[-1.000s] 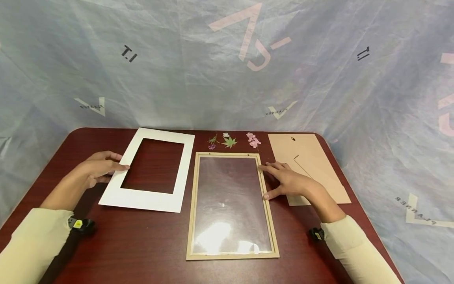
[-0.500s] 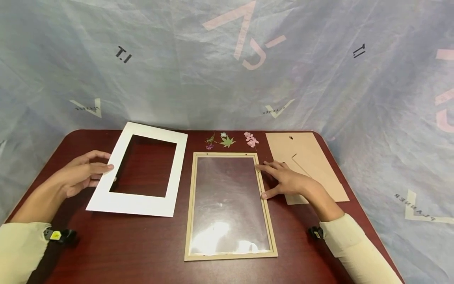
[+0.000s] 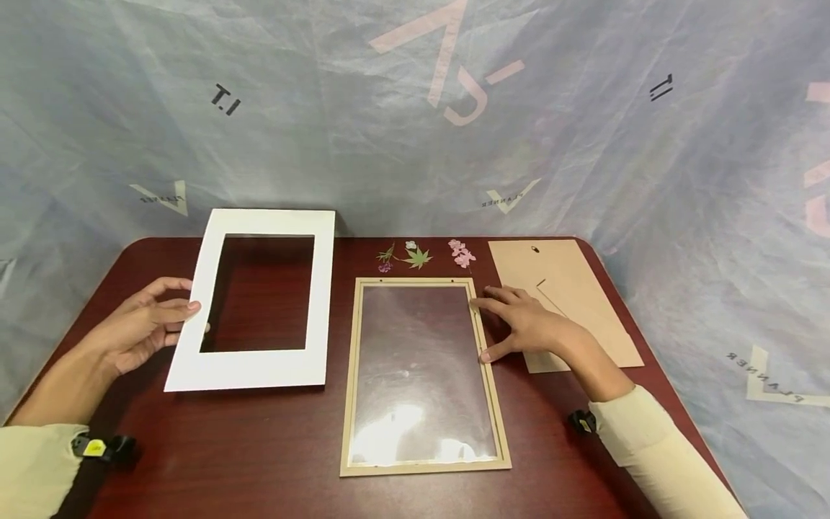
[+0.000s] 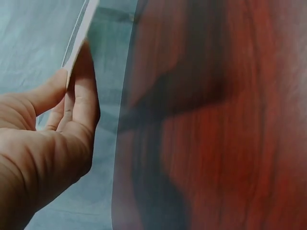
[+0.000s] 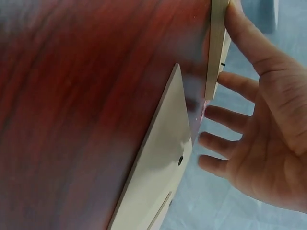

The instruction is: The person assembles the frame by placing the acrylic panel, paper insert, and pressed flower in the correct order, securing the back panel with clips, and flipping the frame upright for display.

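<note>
My left hand (image 3: 145,321) pinches the left edge of a white picture mat (image 3: 259,369), a flat board with a rectangular window. The mat hangs above the table, as its shadow shows; the left wrist view has thumb and fingers on either side of its edge. A light wooden picture frame (image 3: 426,468) with a clear pane (image 3: 421,360) lies flat in the middle. At its right side my right hand (image 3: 532,324) rests thumb and index fingertip on the rail, the other fingers spread and relaxed, as the right wrist view shows.
A tan backing board (image 3: 583,303) with a hanger lies right of my right hand. Beyond the frame lie pink flowers (image 3: 461,254), a green leaf (image 3: 418,258) and small sprigs (image 3: 385,258). A grey sheet (image 3: 389,130) hangs behind the dark red table (image 3: 246,454).
My left hand has carried the mat to the left and raised it off the table; its far edge now stands higher and straighter. My right hand stays at the frame's edge.
</note>
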{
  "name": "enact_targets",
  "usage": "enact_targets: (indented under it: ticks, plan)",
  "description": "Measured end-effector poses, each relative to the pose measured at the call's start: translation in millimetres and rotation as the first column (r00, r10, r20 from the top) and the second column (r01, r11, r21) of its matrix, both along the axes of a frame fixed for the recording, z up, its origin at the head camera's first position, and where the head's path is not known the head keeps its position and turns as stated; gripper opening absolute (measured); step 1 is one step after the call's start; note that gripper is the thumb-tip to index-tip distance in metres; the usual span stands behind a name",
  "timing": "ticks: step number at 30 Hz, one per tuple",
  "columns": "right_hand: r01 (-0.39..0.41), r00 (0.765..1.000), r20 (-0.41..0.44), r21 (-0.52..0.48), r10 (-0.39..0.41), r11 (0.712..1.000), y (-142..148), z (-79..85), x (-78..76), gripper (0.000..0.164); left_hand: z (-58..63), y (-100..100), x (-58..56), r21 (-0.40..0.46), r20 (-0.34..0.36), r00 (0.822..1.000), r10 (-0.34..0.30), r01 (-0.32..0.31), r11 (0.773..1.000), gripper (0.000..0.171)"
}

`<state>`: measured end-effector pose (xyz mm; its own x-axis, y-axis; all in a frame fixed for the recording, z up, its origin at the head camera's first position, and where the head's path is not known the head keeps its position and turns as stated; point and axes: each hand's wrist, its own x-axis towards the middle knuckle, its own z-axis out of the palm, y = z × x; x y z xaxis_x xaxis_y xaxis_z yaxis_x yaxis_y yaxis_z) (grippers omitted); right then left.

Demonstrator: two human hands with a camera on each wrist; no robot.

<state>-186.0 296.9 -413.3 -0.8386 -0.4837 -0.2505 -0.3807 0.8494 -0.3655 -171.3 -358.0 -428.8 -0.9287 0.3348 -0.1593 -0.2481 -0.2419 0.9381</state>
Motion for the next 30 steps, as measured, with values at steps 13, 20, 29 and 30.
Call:
enact_targets:
  ticks: [13, 20, 29, 30]
  plan:
    - [0.051, 0.995, 0.083, 0.049, -0.055, 0.997, 7, 0.0, 2.2, 0.110, 1.5, 29, 12.5, 0.021, -0.004, 0.999, -0.046, 0.046, 0.999, 0.036]
    - [0.053, 0.991, 0.115, 0.080, -0.062, 0.995, 11, -2.6, 5.3, 0.110, -0.3, 56, 18.8, -0.025, 0.012, 0.995, -0.097, 0.097, 0.995, 0.034]
    - [0.057, 0.989, 0.132, 0.075, -0.067, 0.996, 14, -4.9, 3.7, 0.121, 0.8, 89, 23.6, -0.097, 0.044, 0.990, -0.132, 0.136, 0.986, 0.032]
    - [0.060, 0.988, 0.135, 0.073, -0.069, 0.996, 15, -4.7, 3.6, 0.122, 0.8, 92, 24.1, -0.097, 0.044, 0.990, -0.135, 0.139, 0.986, 0.032]
